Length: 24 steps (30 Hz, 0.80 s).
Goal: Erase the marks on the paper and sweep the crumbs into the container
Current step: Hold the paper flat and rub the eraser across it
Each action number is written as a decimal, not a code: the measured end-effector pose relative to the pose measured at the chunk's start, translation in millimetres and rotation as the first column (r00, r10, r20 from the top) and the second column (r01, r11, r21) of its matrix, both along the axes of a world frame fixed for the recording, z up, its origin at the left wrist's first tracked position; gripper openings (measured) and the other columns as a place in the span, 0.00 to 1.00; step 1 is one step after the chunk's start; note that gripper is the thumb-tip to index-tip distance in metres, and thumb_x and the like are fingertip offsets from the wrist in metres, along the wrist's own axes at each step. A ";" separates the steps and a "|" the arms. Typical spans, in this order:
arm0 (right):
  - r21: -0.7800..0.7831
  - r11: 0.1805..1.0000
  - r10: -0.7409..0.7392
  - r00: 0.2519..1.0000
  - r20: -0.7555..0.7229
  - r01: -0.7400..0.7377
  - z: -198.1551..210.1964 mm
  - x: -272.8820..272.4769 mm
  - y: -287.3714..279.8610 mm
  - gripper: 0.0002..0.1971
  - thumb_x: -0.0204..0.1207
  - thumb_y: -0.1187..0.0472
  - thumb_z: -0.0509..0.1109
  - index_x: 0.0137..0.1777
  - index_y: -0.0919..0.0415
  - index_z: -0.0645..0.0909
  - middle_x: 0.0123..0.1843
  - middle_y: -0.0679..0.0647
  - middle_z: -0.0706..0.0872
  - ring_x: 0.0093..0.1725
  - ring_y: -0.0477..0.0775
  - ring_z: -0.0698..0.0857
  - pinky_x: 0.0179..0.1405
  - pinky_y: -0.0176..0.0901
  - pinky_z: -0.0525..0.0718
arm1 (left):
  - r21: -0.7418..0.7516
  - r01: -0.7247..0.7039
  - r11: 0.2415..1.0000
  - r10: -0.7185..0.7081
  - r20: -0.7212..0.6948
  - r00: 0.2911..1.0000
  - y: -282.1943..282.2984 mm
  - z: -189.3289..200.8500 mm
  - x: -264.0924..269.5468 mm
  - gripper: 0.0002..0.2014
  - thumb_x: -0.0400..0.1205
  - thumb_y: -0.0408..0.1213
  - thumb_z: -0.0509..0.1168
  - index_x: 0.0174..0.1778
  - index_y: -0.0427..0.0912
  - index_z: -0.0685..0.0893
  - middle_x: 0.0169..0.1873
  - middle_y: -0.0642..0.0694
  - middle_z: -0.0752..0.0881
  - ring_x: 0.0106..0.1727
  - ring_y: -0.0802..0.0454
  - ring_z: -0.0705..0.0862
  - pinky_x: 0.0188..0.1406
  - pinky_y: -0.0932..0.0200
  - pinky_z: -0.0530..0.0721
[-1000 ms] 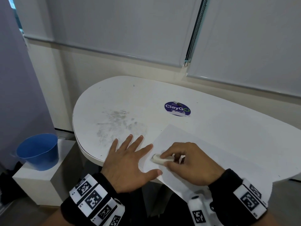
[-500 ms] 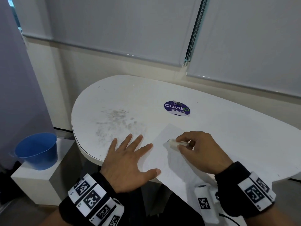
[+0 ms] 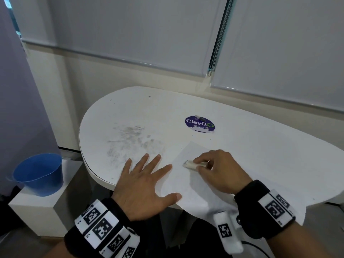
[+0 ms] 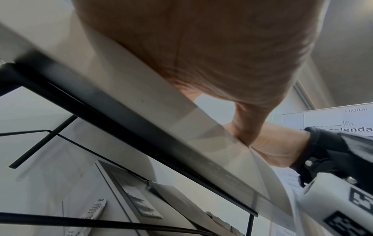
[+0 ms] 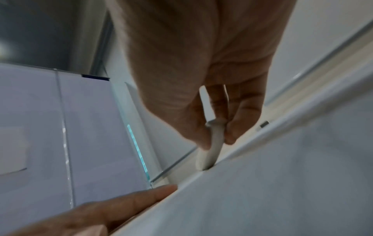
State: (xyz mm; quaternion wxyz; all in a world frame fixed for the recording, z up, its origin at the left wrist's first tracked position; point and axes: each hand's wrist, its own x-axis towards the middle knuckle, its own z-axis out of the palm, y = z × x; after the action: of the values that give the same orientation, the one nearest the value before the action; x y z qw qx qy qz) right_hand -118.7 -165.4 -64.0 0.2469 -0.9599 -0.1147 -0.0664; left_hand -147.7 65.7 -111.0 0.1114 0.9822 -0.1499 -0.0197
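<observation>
A white sheet of paper (image 3: 186, 181) lies at the near edge of the white table (image 3: 260, 146) and hangs over it. My left hand (image 3: 143, 181) lies flat with spread fingers, thumb and index finger on the sheet's left part. My right hand (image 3: 216, 170) pinches a white eraser (image 3: 191, 164) between thumb and fingers and presses it onto the upper part of the paper. In the right wrist view the eraser (image 5: 212, 146) stands between thumb and fingers on the paper (image 5: 282, 183). A blue bucket (image 3: 39, 174) stands on a low white block at the left, below the table.
Grey smudges (image 3: 130, 140) cover the table left of the paper. A round purple sticker (image 3: 199, 123) sits further back. A wall with roller blinds (image 3: 130, 30) runs behind the table. The white block (image 3: 35, 209) stands beside the table's left end.
My right hand has slid the eraser from the sheet's near left part up toward its far corner, then slightly back. The left hand has stayed flat in place.
</observation>
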 end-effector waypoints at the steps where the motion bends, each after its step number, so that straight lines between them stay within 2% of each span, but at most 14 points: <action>1: -0.007 1.000 0.011 1.000 0.014 -0.011 -1.9 -1.8 1.5 0.10 0.74 0.58 0.73 0.53 0.49 0.90 0.47 0.39 0.86 0.41 0.35 0.81 0.42 0.20 0.71 | 0.000 -0.001 1.000 0.001 -0.001 1.000 0.1 -0.1 -0.3 0.49 0.63 0.84 0.35 0.84 0.73 0.48 0.86 0.61 0.40 0.86 0.56 0.33 0.84 0.37 0.34; 3: 0.022 0.990 0.141 0.988 -0.055 -0.140 -0.8 -12.7 7.9 0.09 0.74 0.56 0.74 0.52 0.48 0.90 0.46 0.39 0.86 0.41 0.39 0.83 0.44 0.27 0.76 | 0.002 -0.002 1.000 0.002 -0.007 1.000 -0.1 0.0 -0.2 0.50 0.63 0.84 0.35 0.84 0.73 0.48 0.86 0.61 0.39 0.86 0.56 0.33 0.84 0.37 0.34; 5: 0.078 0.968 0.249 0.953 -0.172 -0.239 6.6 -20.2 12.6 0.08 0.74 0.54 0.75 0.52 0.46 0.90 0.46 0.40 0.87 0.42 0.41 0.84 0.43 0.28 0.79 | 0.002 0.001 1.000 -0.001 -0.010 1.000 -0.4 0.0 0.4 0.49 0.63 0.84 0.36 0.84 0.72 0.48 0.86 0.61 0.39 0.86 0.56 0.33 0.84 0.36 0.35; 7: 0.032 0.979 0.204 0.967 -0.153 -0.202 10.6 -11.7 10.0 0.08 0.74 0.54 0.74 0.52 0.47 0.90 0.46 0.40 0.87 0.42 0.39 0.84 0.42 0.27 0.77 | 0.010 0.004 1.000 -0.003 -0.014 1.000 -0.1 -0.7 1.2 0.49 0.64 0.84 0.36 0.84 0.72 0.47 0.86 0.61 0.39 0.86 0.56 0.33 0.84 0.36 0.35; 10: -0.044 0.998 0.031 0.999 -0.038 -0.033 9.9 1.0 6.9 0.09 0.75 0.57 0.72 0.53 0.50 0.90 0.44 0.39 0.84 0.40 0.37 0.81 0.42 0.27 0.74 | 0.015 0.006 1.000 -0.005 -0.019 1.000 0.9 -1.1 2.0 0.49 0.64 0.84 0.36 0.84 0.72 0.46 0.86 0.61 0.38 0.86 0.56 0.32 0.84 0.37 0.34; 12: -0.064 0.995 0.074 0.997 -0.037 -0.076 7.5 -3.1 9.8 0.09 0.75 0.56 0.72 0.53 0.50 0.89 0.46 0.39 0.84 0.40 0.39 0.81 0.44 0.30 0.75 | 0.018 0.015 1.000 -0.014 -0.028 1.000 1.6 0.2 2.0 0.49 0.63 0.83 0.34 0.84 0.72 0.46 0.86 0.61 0.37 0.86 0.56 0.32 0.84 0.37 0.33; 15: -0.062 0.975 0.202 0.970 -0.138 -0.212 11.2 -19.3 13.9 0.10 0.75 0.54 0.72 0.55 0.47 0.88 0.48 0.41 0.86 0.43 0.41 0.84 0.47 0.34 0.81 | 0.017 0.026 1.000 -0.025 -0.049 0.998 2.9 3.1 1.8 0.50 0.63 0.81 0.33 0.85 0.71 0.45 0.86 0.61 0.36 0.85 0.55 0.30 0.83 0.37 0.32; 17: -0.080 0.978 0.180 0.972 -0.154 -0.194 16.4 -18.4 11.6 0.10 0.75 0.55 0.72 0.55 0.47 0.89 0.49 0.42 0.88 0.42 0.40 0.84 0.48 0.33 0.81 | 0.027 0.035 0.999 -0.033 -0.062 0.998 3.5 4.0 2.3 0.50 0.63 0.81 0.33 0.85 0.70 0.44 0.86 0.61 0.36 0.85 0.55 0.30 0.83 0.37 0.32; 21: -0.203 0.978 0.035 0.995 -0.095 -0.054 22.3 -7.0 9.5 0.09 0.77 0.55 0.69 0.53 0.47 0.89 0.53 0.42 0.89 0.42 0.40 0.81 0.45 0.34 0.79 | 0.043 0.045 0.998 -0.042 -0.070 0.997 3.1 3.7 2.8 0.50 0.63 0.81 0.33 0.85 0.70 0.43 0.86 0.60 0.36 0.85 0.55 0.29 0.83 0.36 0.32; 24: -0.109 0.976 0.165 0.968 -0.188 -0.188 27.5 -15.4 23.7 0.12 0.74 0.49 0.69 0.55 0.47 0.89 0.52 0.39 0.88 0.41 0.36 0.83 0.44 0.29 0.79 | 0.036 0.045 0.998 -0.042 -0.076 0.996 3.0 4.0 2.3 0.51 0.62 0.82 0.34 0.85 0.70 0.43 0.86 0.60 0.36 0.85 0.55 0.29 0.83 0.36 0.32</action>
State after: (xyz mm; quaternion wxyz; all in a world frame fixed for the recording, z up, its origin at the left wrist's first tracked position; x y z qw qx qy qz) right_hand -134.1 -141.8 -36.5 0.1998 -0.9617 -0.1812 0.0494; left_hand -145.4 68.7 -107.0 0.0981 0.9792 -0.1666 -0.0620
